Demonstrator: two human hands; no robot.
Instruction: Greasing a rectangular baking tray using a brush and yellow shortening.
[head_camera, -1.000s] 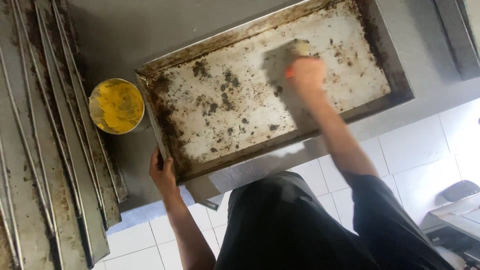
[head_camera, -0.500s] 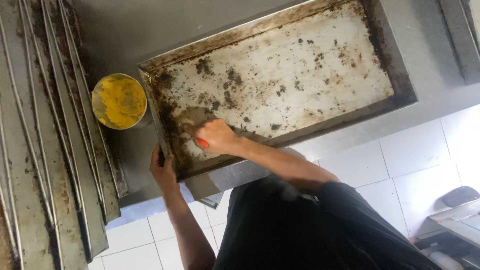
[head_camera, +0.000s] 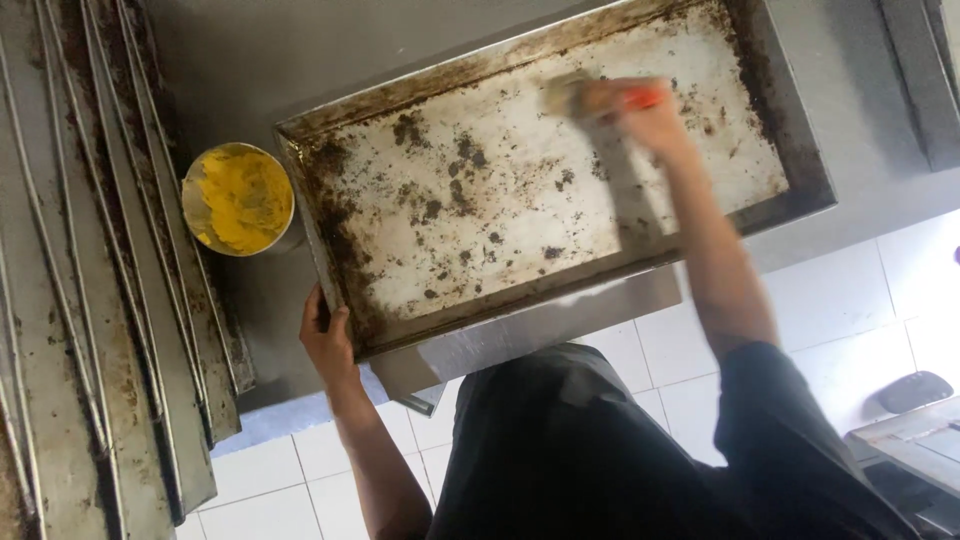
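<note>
A large metal baking tray (head_camera: 520, 205), crusted with dark burnt residue, lies on a grey steel counter (head_camera: 230, 60). My left hand (head_camera: 325, 335) grips the tray's near left corner. My right hand (head_camera: 630, 105) is over the far right part of the tray. It is closed on a scrubbing tool (head_camera: 570, 95) with an orange handle and a pale head, and the head is pressed on the tray's surface. The tool is blurred. My forearm reaches across the tray's near rim.
A round metal bowl of yellow paste (head_camera: 238, 198) stands just left of the tray. A stack of several dirty trays (head_camera: 80, 300) leans along the left side. White floor tiles (head_camera: 850, 290) show below the counter edge. A dark object (head_camera: 910, 390) lies on the floor at right.
My right hand swept with the tool from the far right of the tray to its near left corner, then back to the far right. My left hand kept its grip.
</note>
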